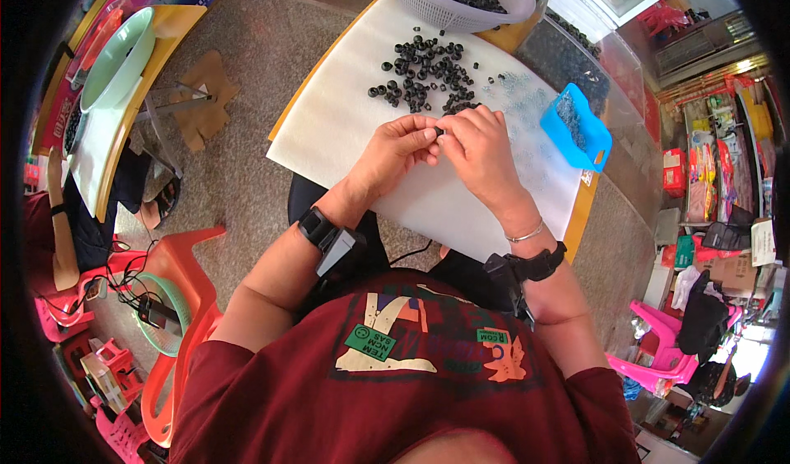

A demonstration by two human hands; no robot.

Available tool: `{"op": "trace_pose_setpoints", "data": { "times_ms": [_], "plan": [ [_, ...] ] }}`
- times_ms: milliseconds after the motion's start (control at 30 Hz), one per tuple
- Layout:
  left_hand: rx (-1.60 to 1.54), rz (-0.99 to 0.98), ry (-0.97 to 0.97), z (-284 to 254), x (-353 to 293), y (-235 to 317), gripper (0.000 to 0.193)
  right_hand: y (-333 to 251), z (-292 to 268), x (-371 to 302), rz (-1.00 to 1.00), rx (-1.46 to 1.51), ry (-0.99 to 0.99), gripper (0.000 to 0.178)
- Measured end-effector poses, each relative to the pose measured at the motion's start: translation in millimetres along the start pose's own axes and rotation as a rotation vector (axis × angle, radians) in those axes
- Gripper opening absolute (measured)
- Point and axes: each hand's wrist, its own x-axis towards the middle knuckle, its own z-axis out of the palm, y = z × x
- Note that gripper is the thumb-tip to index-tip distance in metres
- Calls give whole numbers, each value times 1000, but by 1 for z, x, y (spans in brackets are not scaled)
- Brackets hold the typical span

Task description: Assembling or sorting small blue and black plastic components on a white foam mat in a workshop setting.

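My left hand (397, 156) and my right hand (480, 153) meet over the near part of the white table top (317, 139). Pinched between their fingertips is a small black round part (439, 131), mostly covered by the fingers. Just beyond the hands lies a loose pile of similar black parts (424, 65), some with a hole showing. Small clear pieces (514, 93) are scattered to the right of that pile. A blue tray (597, 147) at the table's right side holds more small clear pieces.
A pale basket (461, 11) full of black parts stands at the far edge. Beside it is a clear plastic bin (568, 56). To the left are an orange chair (185, 258) and another table with a green basin (123, 60); a person's arm (62, 225) shows there. A pink chair (658, 349) stands right.
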Motion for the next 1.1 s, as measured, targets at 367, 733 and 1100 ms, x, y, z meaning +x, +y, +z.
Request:
{"op": "trace_pose_setpoints", "data": {
  "times_ms": [367,733,1100],
  "plan": [
    [-84,-20,36,3,-3,4,15,34,-13,-52,462,45,174,3],
    [-50,-63,-49,0,-2,5,20,45,23,-35,288,-265,140,3],
    [-11,-85,-37,4,-4,6,21,44,17,-47,305,-197,107,7]
  ]
}}
